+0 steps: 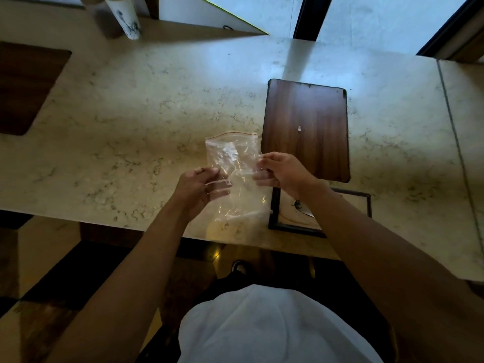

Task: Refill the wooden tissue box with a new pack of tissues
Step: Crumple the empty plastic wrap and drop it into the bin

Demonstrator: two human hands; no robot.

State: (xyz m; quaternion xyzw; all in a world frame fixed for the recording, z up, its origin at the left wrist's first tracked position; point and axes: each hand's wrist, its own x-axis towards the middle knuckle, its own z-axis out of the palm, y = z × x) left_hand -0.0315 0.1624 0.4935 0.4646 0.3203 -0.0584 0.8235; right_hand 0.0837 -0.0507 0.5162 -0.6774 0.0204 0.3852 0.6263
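Observation:
A clear plastic zip bag [237, 163] with a red seal strip hangs above the marble counter, held between both hands. My left hand [196, 188] pinches its left edge and my right hand [282, 171] pinches its right edge. The bag looks empty. Right of the bag, a dark wooden panel [306, 129], flat with rounded corners, lies on the counter. Below it near the counter's front edge sits a dark open frame [275, 218], partly hidden by my right forearm, with something pale inside.
The marble counter [131, 132] stretches left and right, with a dark wooden inset [23, 87] at far left. A pale cylindrical object [125, 17] stands at the back left. Dark window frames line the back edge.

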